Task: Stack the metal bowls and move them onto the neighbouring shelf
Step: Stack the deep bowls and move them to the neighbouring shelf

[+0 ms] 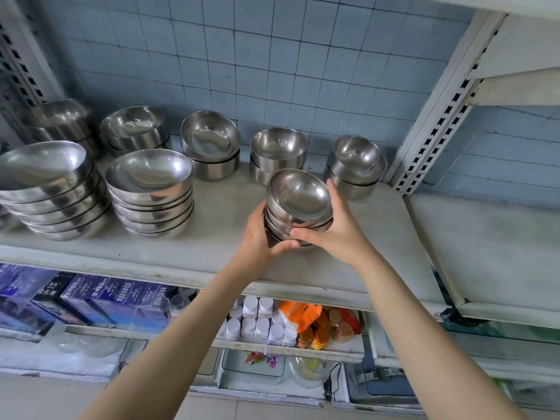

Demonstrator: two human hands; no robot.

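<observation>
A stack of small metal bowls (298,207) sits toward the front edge of the bowl shelf (212,250), right of centre. The left hand (260,237) and right hand (336,225) clasp its opposite sides, thumbs curled round the front, apparently to keep the bowls aligned for lifting. Both forearms reach upward. The neighbouring shelf (485,237) lies just beside, past the right-hand upright.

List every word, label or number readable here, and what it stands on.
Nothing reads clearly.
Blue boxes: white print, too blurred to read.
White bottles: labels too small.
Orange packet: print blurred.
Held stack of bowls: no marking visible.
</observation>
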